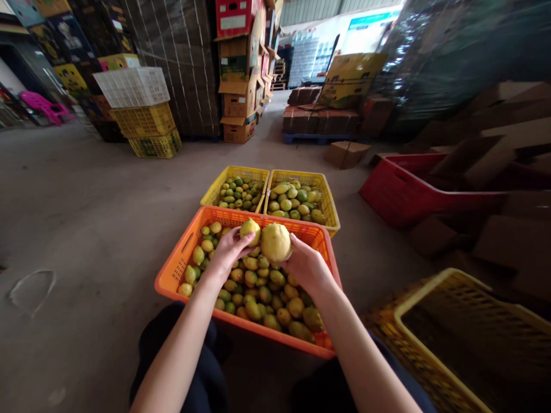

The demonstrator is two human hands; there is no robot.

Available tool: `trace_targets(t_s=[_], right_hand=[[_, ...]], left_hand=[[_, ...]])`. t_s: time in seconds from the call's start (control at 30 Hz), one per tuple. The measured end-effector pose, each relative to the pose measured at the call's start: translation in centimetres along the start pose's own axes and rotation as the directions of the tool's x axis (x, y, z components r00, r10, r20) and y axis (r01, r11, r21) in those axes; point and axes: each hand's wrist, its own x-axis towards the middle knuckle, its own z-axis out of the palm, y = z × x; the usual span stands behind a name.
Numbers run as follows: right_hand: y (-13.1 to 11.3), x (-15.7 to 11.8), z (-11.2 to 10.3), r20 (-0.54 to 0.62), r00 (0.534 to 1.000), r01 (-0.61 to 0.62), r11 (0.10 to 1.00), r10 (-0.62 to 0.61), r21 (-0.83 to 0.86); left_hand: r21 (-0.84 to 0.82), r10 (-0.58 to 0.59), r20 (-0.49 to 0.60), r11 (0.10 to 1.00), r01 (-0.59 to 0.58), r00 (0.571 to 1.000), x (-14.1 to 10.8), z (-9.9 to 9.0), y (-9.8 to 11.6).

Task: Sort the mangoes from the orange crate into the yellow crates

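Observation:
Over the orange crate [177,269] I hold up two yellow lemons side by side. My left hand [230,252] is closed around the smaller lemon [250,230]. In my right hand [307,265] is a much larger, pale yellow lemon [276,243], gripped from its right side. Many green and yellow lemons [262,295] lie loose in the orange crate below. Behind it stand two yellow crates touching each other; the left yellow crate [210,189] holds smaller, greener lemons, and the right yellow crate [330,201] holds bigger ones.
To the right sit a red crate [387,192] with cardboard in it and a yellow crate [424,298] near my right knee. Further back are stacked white and yellow crates [144,117], cardboard boxes [239,106], and a loaded blue pallet [318,138]. A pink chair [45,106] stands far left.

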Motion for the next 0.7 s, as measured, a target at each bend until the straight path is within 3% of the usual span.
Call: trace_targets(t_s=[0.13, 0.37, 0.7], right_hand=[[0.2, 0.16, 0.14, 0.036, 0.999, -0.015, 1.0, 0.015, -0.015], [0.2, -0.05, 0.3, 0.011, 0.999, -0.045, 0.999, 0.045, 0.005], [0.02, -0.19, 0.76, -0.025, 0.998, -0.057, 0.998, 0.058, 0.023]], left_hand=[[-0.01, -0.029, -0.055, 1.0, 0.028, 0.998, 0.03, 0.19, 0.01], [0.078, -0.051, 0.046, 0.996, 0.047, 0.998, -0.14, -0.13, 0.0], [0.103, -0.058, 0.054, 0.993, 0.052, 0.997, -0.3, -0.09, 0.19]])
